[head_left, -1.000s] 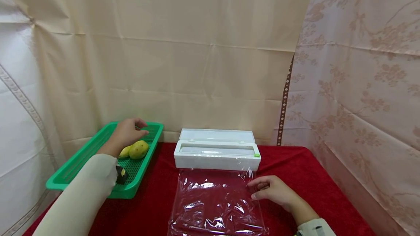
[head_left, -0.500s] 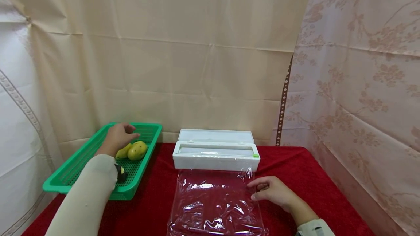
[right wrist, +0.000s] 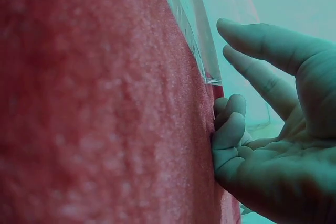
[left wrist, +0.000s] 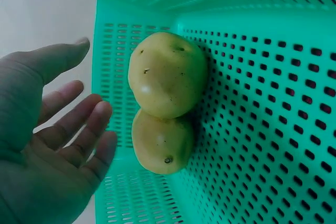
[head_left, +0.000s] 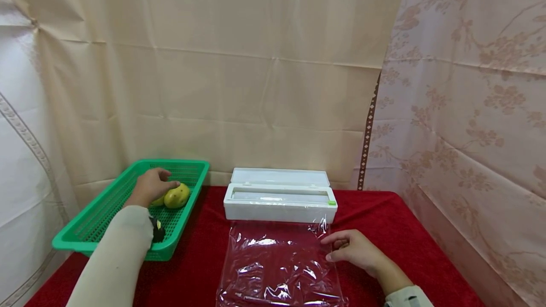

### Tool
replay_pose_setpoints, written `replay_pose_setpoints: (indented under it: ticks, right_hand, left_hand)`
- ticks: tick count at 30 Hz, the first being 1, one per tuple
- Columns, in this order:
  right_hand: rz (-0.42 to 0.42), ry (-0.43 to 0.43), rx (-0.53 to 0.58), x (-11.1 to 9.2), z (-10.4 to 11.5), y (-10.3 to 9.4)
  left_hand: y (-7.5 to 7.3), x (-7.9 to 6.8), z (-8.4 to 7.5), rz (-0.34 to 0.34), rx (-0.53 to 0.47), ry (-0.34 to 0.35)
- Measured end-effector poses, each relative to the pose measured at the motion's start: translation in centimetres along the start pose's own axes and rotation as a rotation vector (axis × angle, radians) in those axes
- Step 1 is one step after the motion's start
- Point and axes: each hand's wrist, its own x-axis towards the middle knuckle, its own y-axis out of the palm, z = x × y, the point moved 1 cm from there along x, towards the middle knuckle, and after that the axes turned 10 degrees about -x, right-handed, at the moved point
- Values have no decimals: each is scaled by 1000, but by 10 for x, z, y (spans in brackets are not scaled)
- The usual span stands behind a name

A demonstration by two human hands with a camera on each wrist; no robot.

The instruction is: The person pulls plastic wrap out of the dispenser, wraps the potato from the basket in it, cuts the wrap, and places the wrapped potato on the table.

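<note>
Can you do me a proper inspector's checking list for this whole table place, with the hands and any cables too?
Surface: red cloth covering the table.
Job's things: two yellow fruits, touching each other, in a green basket; clear film lying wrinkled in front of a white box with its lid open.
Clutter: nothing seen.
Left hand: at the basket, holding nothing, apart from the fruits.
Right hand: at the film's right edge; can't tell if touching.
Cables: nothing seen.
Surroundings: beige curtain behind, flowered curtain on the right.
</note>
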Motion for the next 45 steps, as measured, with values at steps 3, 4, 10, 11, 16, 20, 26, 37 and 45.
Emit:
replay_pose_setpoints:
  ticks: [3,4,10,11,16,20,26,37,45]
  right_hand:
    - [-9,-6,-12,0,0,0]
    - [-10,-7,-18,0,-1,0]
    - [-26,-6,-54,0,-8,3]
    - [-26,-9,-56,0,-8,3]
    - [-19,-16,-57,1,-8,3]
    - [-19,-13,-64,2,-6,2]
    - [-18,-21,-62,4,-4,0]
    - [-17,-35,-41,2,-6,-1]
    - [-23,-26,-57,2,-8,-2]
  left_hand:
    - [0,-2,2,34,7,-20]
    - [0,-2,3,44,9,-26]
    - [0,-3,8,71,12,-43]
    - [1,-3,8,76,16,-45]
    - [1,0,12,116,37,-64]
    - [1,3,14,138,48,-70]
    - [1,7,11,158,105,-14]
    - [11,10,3,198,61,35]
    - [16,12,5,146,54,3]
